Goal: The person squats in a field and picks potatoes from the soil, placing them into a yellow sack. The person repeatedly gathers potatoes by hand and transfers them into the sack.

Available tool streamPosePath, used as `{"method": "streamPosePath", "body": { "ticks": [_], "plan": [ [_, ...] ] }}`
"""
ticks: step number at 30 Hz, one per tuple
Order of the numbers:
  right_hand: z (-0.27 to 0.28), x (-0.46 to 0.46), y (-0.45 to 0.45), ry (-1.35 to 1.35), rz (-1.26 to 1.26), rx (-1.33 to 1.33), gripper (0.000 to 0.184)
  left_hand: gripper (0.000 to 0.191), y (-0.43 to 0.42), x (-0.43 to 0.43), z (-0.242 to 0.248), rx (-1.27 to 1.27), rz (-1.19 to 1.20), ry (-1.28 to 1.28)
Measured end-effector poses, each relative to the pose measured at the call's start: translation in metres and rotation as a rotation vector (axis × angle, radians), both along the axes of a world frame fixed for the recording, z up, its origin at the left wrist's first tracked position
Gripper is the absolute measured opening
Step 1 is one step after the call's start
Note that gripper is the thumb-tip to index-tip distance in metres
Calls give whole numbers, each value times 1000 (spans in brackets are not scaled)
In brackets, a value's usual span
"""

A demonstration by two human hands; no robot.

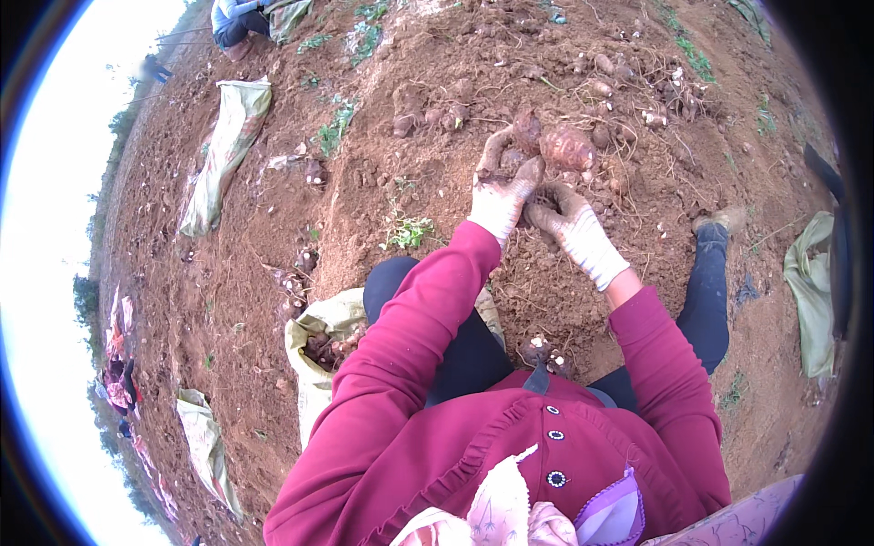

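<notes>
Both my hands wear soil-stained white knit gloves and meet over the loose soil. My left hand [502, 188] curls its fingers around a brown taro corm [526, 131], partly hidden by the fingers. Close against it on the right, my right hand [563, 222] has its fingers bent at a dark, soil-covered piece; whether it grips that piece is hidden. A large ringed taro corm [568, 148] lies just beyond my hands, with smaller corms and stringy roots around it. More corms [534, 349] with pale cut ends rest on the ground between my legs.
An open woven sack [307, 355] holding corms stands by my left leg. Other woven sacks lie on the soil at left [229, 153], lower left [205, 443] and far right [812, 293]. A person [239, 24] crouches at the upper left; others are farther off.
</notes>
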State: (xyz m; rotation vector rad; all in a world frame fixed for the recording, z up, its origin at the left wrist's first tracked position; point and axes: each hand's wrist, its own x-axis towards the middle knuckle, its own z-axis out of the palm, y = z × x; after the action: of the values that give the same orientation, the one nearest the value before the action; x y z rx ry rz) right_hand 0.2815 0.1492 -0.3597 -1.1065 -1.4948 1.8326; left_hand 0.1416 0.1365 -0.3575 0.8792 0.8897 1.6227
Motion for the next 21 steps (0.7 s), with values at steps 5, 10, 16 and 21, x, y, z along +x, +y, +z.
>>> {"method": "streamPosePath", "body": {
  "ticks": [5,10,16,21],
  "plan": [
    [2,-4,-21,177,105,396,20,49,23,-6,-12,54,234,354],
    [-3,44,-14,-646,220,955,43,45,28,-36,-8,-398,97,-308],
    [11,30,6,120,197,361,81,43,11,-23,-5,-299,-150,-521],
    [18,5,4,-10,16,357,78,57,-5,-5,10,-276,16,-20]
  ]
}}
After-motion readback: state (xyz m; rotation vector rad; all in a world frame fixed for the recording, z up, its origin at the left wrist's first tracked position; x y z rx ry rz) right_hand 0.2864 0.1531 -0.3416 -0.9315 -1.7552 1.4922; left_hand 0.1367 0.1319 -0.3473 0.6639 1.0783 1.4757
